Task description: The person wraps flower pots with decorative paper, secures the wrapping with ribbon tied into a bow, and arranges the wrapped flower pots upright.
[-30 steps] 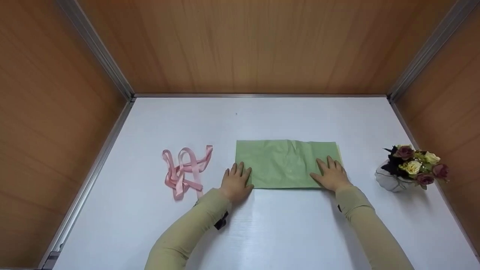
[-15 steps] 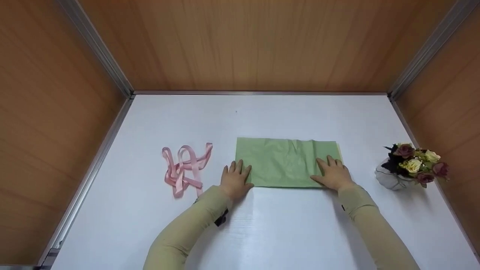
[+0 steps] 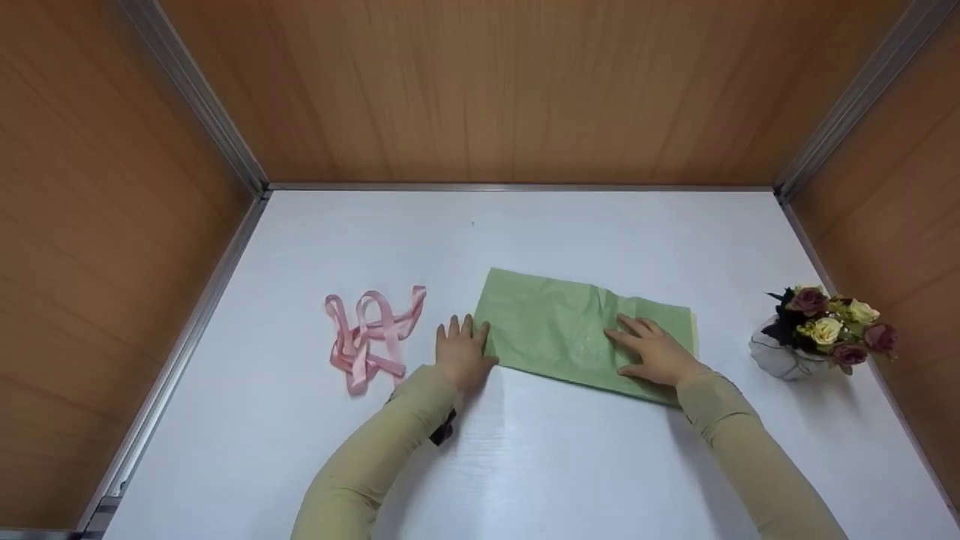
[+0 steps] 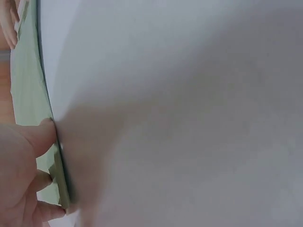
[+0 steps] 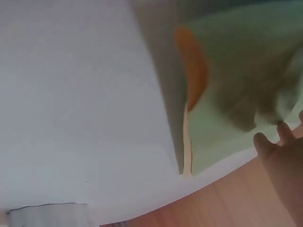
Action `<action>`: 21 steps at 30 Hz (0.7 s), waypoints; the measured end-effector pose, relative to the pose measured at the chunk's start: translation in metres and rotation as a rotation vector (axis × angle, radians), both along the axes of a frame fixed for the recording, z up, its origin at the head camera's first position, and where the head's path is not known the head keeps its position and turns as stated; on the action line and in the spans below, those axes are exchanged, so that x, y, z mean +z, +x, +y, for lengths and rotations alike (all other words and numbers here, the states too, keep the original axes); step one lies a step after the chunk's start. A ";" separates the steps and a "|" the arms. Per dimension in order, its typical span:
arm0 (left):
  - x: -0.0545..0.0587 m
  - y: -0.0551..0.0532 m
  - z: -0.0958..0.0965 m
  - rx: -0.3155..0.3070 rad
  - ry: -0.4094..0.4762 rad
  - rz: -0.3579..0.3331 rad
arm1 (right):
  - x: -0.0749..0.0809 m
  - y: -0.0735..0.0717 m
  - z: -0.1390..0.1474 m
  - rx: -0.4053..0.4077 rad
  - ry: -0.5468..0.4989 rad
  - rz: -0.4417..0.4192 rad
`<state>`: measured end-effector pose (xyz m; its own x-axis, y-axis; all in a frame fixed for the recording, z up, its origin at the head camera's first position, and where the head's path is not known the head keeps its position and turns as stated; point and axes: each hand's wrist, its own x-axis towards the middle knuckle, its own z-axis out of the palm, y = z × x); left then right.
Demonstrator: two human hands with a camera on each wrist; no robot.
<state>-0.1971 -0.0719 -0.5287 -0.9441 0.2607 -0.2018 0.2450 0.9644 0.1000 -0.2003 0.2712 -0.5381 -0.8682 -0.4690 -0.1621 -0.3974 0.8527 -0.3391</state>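
The green folded sheet point(image 3: 547, 322) lies flat on the white table point(image 3: 570, 465), its long axis running left to right and slanting so the right end comes nearer the person. The left hand point(image 3: 463, 358) touches its left end, fingers spread, gripping nothing; the right hand point(image 3: 654, 352) rests atop the right part, fingers spread, reaching farther over it. Pink ribbon point(image 3: 360, 367) lies loosely beyond the left hand, potted flowers point(image 3: 826, 331) well apart, rightward

Left hand point(image 3: 461, 355), right hand point(image 3: 655, 355): two
Flat green piece point(image 3: 551, 324): one
Pink ribbon heap point(image 3: 358, 375): one
Vase point(image 3: 778, 358): one
Mauve roses point(image 3: 850, 354): three
Cream roses point(image 3: 826, 331): at least two
Wooden walls point(image 3: 465, 90): three
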 end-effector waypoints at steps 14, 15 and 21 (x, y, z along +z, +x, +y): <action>-0.002 0.010 0.018 -0.116 0.111 0.008 | 0.001 0.009 -0.013 -0.046 0.051 0.017; -0.002 0.011 0.021 -0.132 0.110 -0.001 | 0.001 0.010 -0.016 -0.050 0.065 0.024; -0.002 0.015 0.032 -0.170 0.113 -0.056 | 0.005 0.015 -0.037 -0.152 0.165 -0.009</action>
